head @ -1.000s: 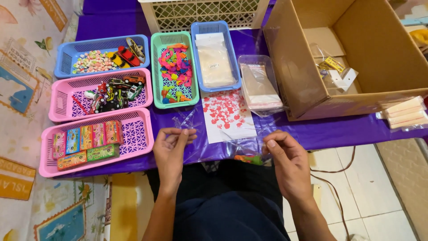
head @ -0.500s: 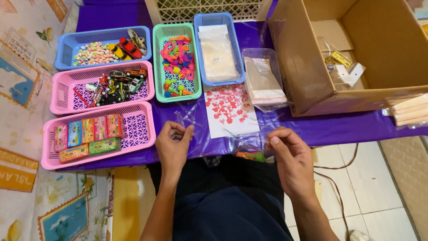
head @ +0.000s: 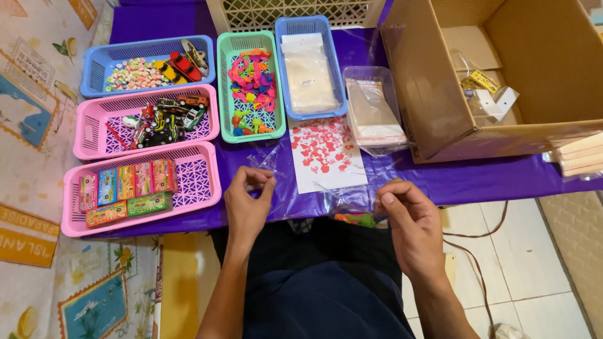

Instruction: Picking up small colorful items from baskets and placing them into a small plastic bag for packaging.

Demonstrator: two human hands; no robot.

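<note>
My left hand [head: 247, 202] pinches one edge of a clear plastic bag [head: 314, 194] at the front edge of the purple table [head: 477, 179]. My right hand [head: 408, 220] pinches the bag's other edge. The bag is stretched between both hands and holds small colourful pieces at its bottom [head: 355, 219]. Just beyond it lies a white card with red hearts [head: 323, 150].
Left of my hands stand pink baskets with small boxes [head: 135, 185] and toy cars [head: 157, 119], and a blue basket of sweets [head: 147, 66]. A green basket of colourful pieces [head: 251, 81], a blue basket of bags [head: 309, 69], a stack of clear bags [head: 374, 113] and an open cardboard box [head: 502, 75] stand behind.
Both hands stay on the bag near the table edge; the fingers have shifted slightly and the bag hangs a little lower between them.
</note>
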